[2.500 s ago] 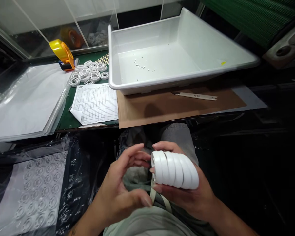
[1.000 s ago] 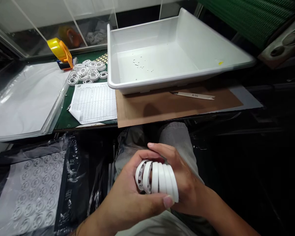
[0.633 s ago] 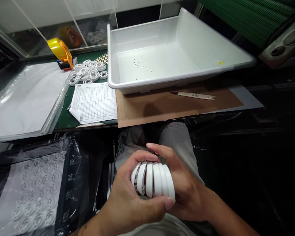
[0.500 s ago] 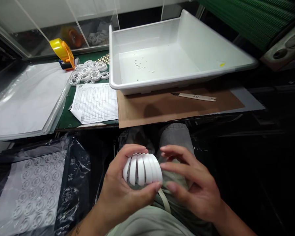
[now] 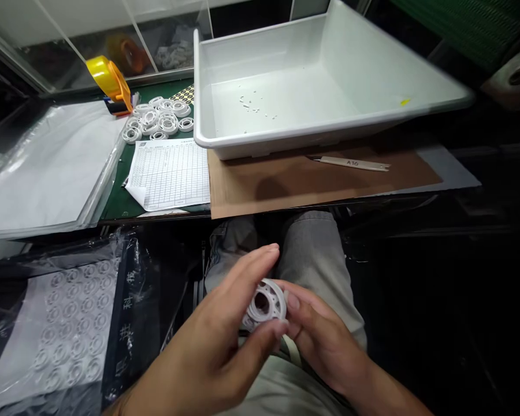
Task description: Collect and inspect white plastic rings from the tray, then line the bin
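Both hands met over the lap at 6 o'clock. Left hand (image 5: 219,346) & right hand (image 5: 325,341) pinched a small stack of white plastic bearing-cage rings (image 5: 264,303) between thumbs & fingertips. Step judged: squaring the stack; next move needs even pressure. White plastic tray (image 5: 286,130) at 12.

- Bright overhead light is washing the white tray (image 5: 329,124) and glaring off plastic sheets (image 5: 47,167).
- Lower area is lying dim.
- Edges are bending, slightly blurring.
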A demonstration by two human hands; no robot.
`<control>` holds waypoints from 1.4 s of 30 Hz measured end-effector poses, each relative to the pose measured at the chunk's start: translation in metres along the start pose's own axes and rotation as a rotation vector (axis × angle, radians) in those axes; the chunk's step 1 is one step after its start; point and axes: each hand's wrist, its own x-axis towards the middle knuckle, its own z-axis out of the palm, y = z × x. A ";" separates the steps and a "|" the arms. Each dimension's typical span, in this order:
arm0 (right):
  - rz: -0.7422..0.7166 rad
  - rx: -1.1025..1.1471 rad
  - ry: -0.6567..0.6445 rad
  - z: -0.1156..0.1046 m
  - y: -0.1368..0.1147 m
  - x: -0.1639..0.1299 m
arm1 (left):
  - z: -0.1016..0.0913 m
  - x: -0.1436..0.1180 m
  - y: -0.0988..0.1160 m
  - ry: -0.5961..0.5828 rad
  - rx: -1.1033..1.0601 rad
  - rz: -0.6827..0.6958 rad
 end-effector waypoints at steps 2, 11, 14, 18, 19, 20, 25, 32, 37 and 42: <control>0.029 0.088 -0.044 0.005 -0.004 -0.001 | 0.007 0.001 -0.005 0.095 -0.230 0.001; 0.084 0.262 -0.161 0.026 -0.013 -0.007 | 0.032 0.009 -0.015 0.351 -0.588 0.070; 0.082 0.256 -0.212 0.029 -0.015 -0.008 | 0.029 0.010 -0.010 0.372 -0.546 0.089; 0.049 0.243 -0.277 0.028 -0.014 -0.008 | 0.028 0.011 -0.005 0.397 -0.657 0.047; 0.051 0.248 -0.272 0.027 -0.013 -0.008 | 0.028 0.011 -0.005 0.396 -0.674 0.030; 0.055 0.248 -0.267 0.027 -0.013 -0.007 | 0.029 0.011 -0.005 0.399 -0.694 0.021; 0.058 0.207 -0.271 0.027 -0.011 -0.005 | 0.030 0.010 -0.005 0.431 -0.723 -0.013; 0.066 0.220 -0.247 0.031 -0.012 -0.003 | 0.029 0.013 -0.005 0.449 -0.678 0.008; 0.095 0.218 -0.240 0.032 -0.012 -0.001 | 0.027 0.010 -0.006 0.471 -0.601 0.044; 0.142 0.194 -0.255 0.033 -0.009 0.001 | 0.024 0.007 -0.006 0.504 -0.538 0.052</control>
